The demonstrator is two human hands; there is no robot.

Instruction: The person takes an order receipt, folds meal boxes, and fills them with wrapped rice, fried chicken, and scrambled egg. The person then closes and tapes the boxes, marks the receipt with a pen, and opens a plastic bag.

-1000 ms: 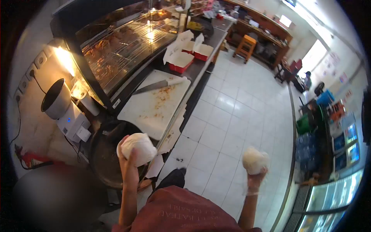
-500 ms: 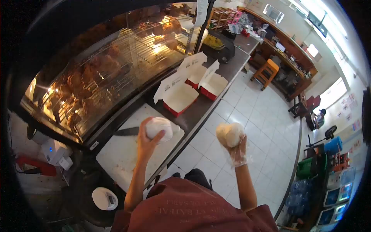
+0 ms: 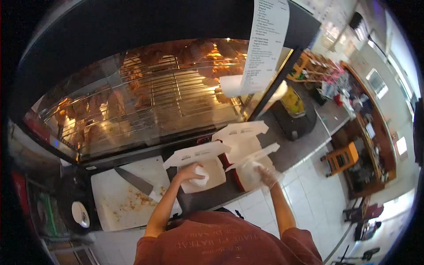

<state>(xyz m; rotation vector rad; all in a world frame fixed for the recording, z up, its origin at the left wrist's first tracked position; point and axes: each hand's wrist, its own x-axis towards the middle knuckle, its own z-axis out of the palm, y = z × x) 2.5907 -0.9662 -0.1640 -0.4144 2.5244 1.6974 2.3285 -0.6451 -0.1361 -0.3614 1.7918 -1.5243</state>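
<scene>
At the left carton (image 3: 215, 176): left hand (image 3: 189, 172) grasps a white ball (image 3: 201, 176), within the rim's outline, right of the palm.
Right carton (image 3: 245, 180): right hand (image 3: 267, 177) blurred, cannot tell its grip; white lump (image 3: 254, 166) just left of the fingers.

A rounded white bundle (image 3: 201, 177) is gripped low within a pale-lined box (image 3: 216, 171), its lid tilted back. A second white bundle (image 3: 253, 166), blurred, is seen over a red-sided box (image 3: 244, 177), likewise open; whether contact is made cannot be told.
</scene>
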